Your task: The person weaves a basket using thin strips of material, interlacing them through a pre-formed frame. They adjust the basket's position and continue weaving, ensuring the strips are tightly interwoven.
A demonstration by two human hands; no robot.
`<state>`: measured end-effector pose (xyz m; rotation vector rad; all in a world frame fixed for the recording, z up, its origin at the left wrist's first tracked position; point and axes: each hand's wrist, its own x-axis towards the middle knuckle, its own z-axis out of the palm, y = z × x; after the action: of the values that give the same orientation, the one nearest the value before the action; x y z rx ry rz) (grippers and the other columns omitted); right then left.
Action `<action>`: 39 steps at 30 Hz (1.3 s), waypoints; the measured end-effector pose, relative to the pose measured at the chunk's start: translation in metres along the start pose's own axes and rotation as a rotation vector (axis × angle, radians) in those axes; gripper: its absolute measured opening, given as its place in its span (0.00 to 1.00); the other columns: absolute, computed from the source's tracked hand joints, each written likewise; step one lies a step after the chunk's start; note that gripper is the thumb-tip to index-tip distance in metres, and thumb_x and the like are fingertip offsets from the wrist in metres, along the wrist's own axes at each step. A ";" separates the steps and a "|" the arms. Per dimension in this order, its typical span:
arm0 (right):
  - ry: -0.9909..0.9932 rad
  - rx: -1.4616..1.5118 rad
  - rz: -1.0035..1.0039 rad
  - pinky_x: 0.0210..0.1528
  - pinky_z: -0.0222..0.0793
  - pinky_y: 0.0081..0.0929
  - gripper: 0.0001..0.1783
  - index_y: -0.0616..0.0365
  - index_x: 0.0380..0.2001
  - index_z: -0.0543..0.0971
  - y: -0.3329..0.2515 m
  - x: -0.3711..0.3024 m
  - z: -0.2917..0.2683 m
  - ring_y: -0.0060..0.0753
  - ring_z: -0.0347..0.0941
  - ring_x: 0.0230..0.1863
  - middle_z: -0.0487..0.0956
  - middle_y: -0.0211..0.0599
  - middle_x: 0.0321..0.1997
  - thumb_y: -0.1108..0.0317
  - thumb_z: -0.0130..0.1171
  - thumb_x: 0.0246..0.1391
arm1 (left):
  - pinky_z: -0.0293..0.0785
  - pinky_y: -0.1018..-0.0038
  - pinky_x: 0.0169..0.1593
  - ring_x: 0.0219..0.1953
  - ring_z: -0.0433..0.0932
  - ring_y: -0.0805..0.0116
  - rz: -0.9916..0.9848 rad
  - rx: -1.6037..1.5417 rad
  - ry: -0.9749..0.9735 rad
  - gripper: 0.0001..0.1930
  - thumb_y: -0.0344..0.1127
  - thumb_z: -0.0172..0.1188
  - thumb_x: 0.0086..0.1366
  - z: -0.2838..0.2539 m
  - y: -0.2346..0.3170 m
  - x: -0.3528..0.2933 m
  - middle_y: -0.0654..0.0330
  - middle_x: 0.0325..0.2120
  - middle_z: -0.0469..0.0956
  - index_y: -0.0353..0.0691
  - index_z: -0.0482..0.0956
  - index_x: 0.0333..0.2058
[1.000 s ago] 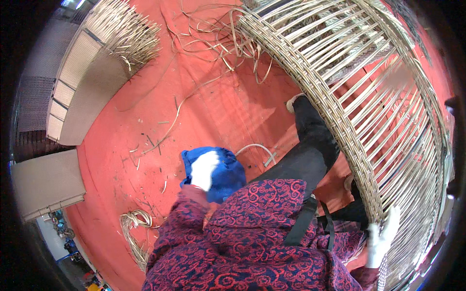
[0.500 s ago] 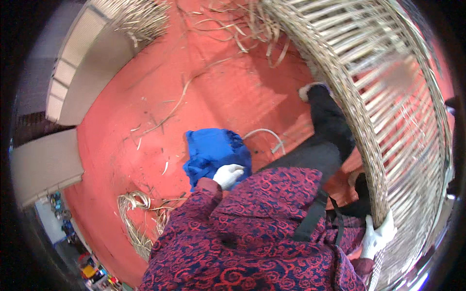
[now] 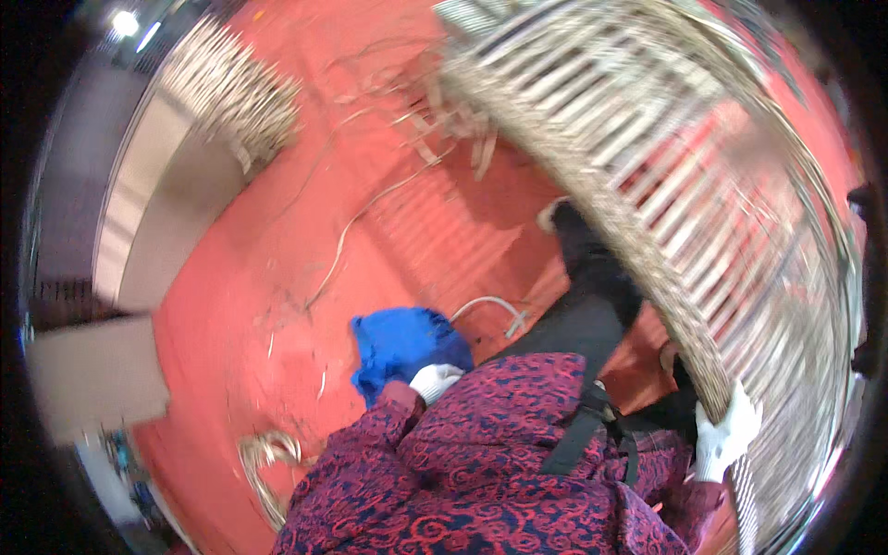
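Note:
A large woven piece (image 3: 680, 199), made of pale rods with a thick braided rim (image 3: 564, 171), rises along my right side. At the rim's near end, my right hand (image 3: 726, 430) in a white glove is closed around the braid. My left hand (image 3: 435, 381), gloved in white too, is low beside my lap, at the near edge of a bunched blue cloth (image 3: 407, 344). Blur and the patterned jacket (image 3: 490, 416) hide most of its fingers, so I cannot tell what they hold.
My leg in black trousers (image 3: 587, 314) stretches under the rim. Loose strips (image 3: 458, 120) and a pale curved piece (image 3: 486, 301) lie on the red floor covering (image 3: 277, 277). A bundle of rods (image 3: 231, 88) is at the far left, and a coil of strips (image 3: 264, 462) lies near left.
The view has shifted, so the cloth and floor scraps appear lower and more of the woven piece's far end shows. My right hand keeps its grip on the rim.

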<state>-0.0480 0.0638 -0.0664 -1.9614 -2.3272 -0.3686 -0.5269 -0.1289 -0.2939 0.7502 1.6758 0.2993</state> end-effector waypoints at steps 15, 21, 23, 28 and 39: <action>0.537 0.635 0.241 0.76 0.48 0.57 0.14 0.52 0.46 0.77 -0.050 -0.010 0.007 0.46 0.70 0.57 0.75 0.42 0.51 0.61 0.50 0.60 | 0.77 0.65 0.58 0.50 0.84 0.55 0.273 0.646 -0.327 0.19 0.39 0.57 0.71 0.070 0.250 0.050 0.48 0.49 0.85 0.35 0.82 0.54; 0.266 0.900 0.543 0.62 0.67 0.51 0.20 0.58 0.47 0.80 -0.029 -0.183 0.003 0.54 0.73 0.56 0.79 0.47 0.52 0.57 0.58 0.56 | 0.77 0.65 0.58 0.50 0.84 0.55 0.303 0.795 -0.370 0.19 0.39 0.57 0.71 0.107 0.276 0.023 0.48 0.49 0.85 0.35 0.82 0.55; 0.286 0.668 0.890 0.58 0.71 0.48 0.24 0.55 0.49 0.81 -0.027 -0.256 0.023 0.54 0.77 0.52 0.81 0.49 0.51 0.54 0.62 0.52 | 0.77 0.65 0.58 0.50 0.83 0.55 0.306 0.827 -0.357 0.19 0.38 0.57 0.71 0.113 0.282 0.016 0.48 0.49 0.85 0.35 0.82 0.55; -0.054 0.437 1.759 0.65 0.68 0.45 0.31 0.55 0.57 0.77 -0.018 -0.427 0.106 0.54 0.73 0.60 0.77 0.48 0.59 0.58 0.66 0.50 | 0.77 0.65 0.58 0.50 0.83 0.55 0.306 0.894 -0.300 0.19 0.38 0.56 0.71 0.122 0.292 -0.006 0.48 0.49 0.85 0.34 0.82 0.55; 0.084 0.642 2.025 0.55 0.75 0.42 0.24 0.55 0.50 0.83 -0.010 -0.505 0.168 0.53 0.80 0.51 0.84 0.49 0.48 0.50 0.65 0.58 | 0.77 0.65 0.58 0.51 0.83 0.55 0.387 0.941 -0.202 0.19 0.36 0.56 0.72 0.122 0.314 -0.041 0.47 0.49 0.84 0.33 0.81 0.55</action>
<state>0.0492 -0.3846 -0.3372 -2.4469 0.3501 0.3988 -0.3098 0.0587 -0.1127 1.7438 1.4232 -0.3343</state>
